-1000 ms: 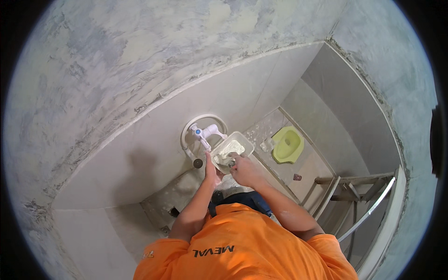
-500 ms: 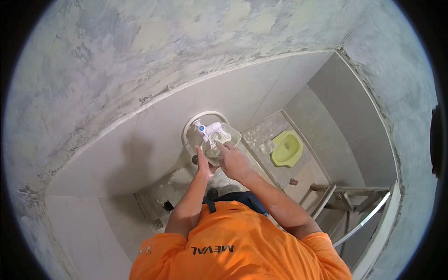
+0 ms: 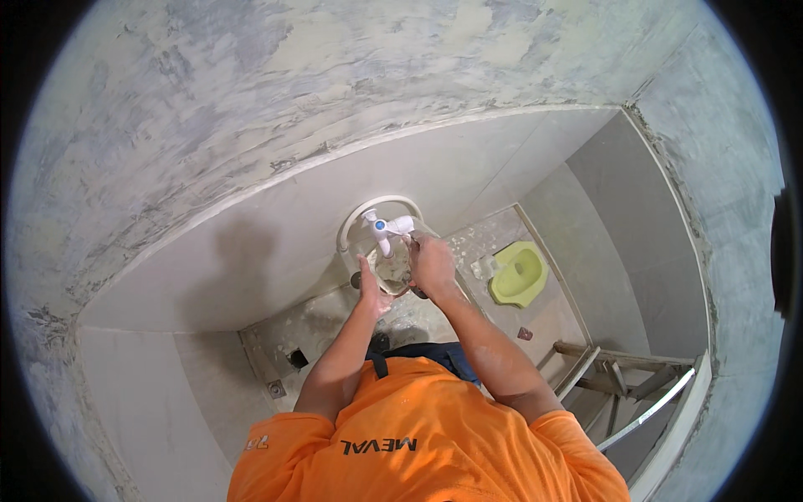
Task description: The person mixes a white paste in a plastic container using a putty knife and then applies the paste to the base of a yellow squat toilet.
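Observation:
A round, pale plastic container [image 3: 394,289] is held below a white plastic tap [image 3: 387,234] with a blue cap. Whitish paste [image 3: 391,268] coats its inside. My left hand [image 3: 370,289] supports the container from the left and below, thumb up along its side. At the right side of the rim, my right hand [image 3: 435,263] is closed with its knuckles up. Its fingertips reach inside the rim, and whatever they grip is hidden. Pale dust marks both hands.
A white hose-like ring [image 3: 389,199] curves behind the tap against the grey wall. Right of me are a yellow-green squat toilet [image 3: 519,276], a small reddish-brown piece [image 3: 524,333] and a wooden ladder [image 3: 579,374]. A square floor hole [image 3: 297,360] and a drain [image 3: 277,389] lie at left.
My right hand has gone from fingers stretched over the container's middle to closed at its right rim. The tap's spout shows more plainly now. The whole view has shifted slightly.

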Motion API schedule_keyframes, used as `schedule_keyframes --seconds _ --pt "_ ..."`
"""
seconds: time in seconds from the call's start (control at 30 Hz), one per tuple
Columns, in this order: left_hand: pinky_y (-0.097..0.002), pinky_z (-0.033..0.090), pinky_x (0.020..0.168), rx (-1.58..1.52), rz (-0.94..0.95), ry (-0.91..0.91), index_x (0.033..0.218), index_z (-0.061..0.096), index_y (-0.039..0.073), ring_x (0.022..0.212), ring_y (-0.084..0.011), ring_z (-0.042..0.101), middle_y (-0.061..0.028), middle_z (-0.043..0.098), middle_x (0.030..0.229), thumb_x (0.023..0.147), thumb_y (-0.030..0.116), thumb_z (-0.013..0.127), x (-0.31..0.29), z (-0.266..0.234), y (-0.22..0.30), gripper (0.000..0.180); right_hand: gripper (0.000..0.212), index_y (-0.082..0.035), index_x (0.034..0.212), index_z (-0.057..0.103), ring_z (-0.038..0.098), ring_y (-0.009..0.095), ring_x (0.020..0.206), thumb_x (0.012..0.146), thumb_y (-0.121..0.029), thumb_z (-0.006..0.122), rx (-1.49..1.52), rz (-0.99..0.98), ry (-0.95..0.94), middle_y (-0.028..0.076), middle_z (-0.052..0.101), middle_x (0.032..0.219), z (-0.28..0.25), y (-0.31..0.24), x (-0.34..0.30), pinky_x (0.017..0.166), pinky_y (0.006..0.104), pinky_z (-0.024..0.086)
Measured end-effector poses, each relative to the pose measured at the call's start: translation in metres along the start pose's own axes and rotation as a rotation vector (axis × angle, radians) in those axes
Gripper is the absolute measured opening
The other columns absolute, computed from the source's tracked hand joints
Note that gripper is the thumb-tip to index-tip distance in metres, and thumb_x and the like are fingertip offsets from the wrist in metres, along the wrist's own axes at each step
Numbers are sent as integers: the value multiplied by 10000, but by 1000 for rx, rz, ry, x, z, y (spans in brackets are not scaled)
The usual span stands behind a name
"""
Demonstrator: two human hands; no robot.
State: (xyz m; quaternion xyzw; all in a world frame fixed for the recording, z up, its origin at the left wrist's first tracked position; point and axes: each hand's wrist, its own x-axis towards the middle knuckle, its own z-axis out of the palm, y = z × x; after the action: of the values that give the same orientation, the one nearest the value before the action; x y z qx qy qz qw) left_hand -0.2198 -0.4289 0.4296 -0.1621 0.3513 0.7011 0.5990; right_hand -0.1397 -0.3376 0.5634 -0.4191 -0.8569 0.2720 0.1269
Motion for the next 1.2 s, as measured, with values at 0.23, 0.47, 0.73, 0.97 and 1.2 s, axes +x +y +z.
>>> schedule_keyframes --seconds 0.23,0.47,0.73,0.97,1.2 --pt "-597 358 1145 49 52 0 1524 443 185 1399 -313 483 -68 521 1505 887 912 214 19 -10 -4 993 271 -21 938 720 687 452 836 994 -258 601 -219 -216 -157 255 691 896 14 3 -15 731 546 543" --pt "-591 385 1134 41 26 -60 1456 513 172 1367 -321 510 -96 565 1446 869 925 258 20 -7 -2 987 303 -15 950 722 692 438 848 980 -302 630 -118 -223 -152 247 698 879 -3 2 -13 765 520 552" --pt "-590 405 1116 54 -1 -25 1525 436 171 1373 -327 510 -106 528 1497 908 890 208 12 -3 4 975 334 6 942 719 702 429 898 934 -326 688 -27 -194 -192 253 714 947 -17 -2 -8 821 505 555" --pt "-598 381 1123 83 -42 -81 1558 400 199 1414 -328 474 -96 476 1557 919 879 200 15 -9 -9 954 426 49 1039 672 691 418 1020 873 -340 722 -170 104 -305 301 702 1006 -9 31 -39 895 492 546" --pt "-526 407 1127 126 -20 -98 1533 432 127 1362 -281 534 -109 535 1505 964 795 317 45 -21 -69 885 429 68 1087 646 711 405 941 854 -286 713 5 347 -153 267 717 942 24 98 -85 841 476 552"
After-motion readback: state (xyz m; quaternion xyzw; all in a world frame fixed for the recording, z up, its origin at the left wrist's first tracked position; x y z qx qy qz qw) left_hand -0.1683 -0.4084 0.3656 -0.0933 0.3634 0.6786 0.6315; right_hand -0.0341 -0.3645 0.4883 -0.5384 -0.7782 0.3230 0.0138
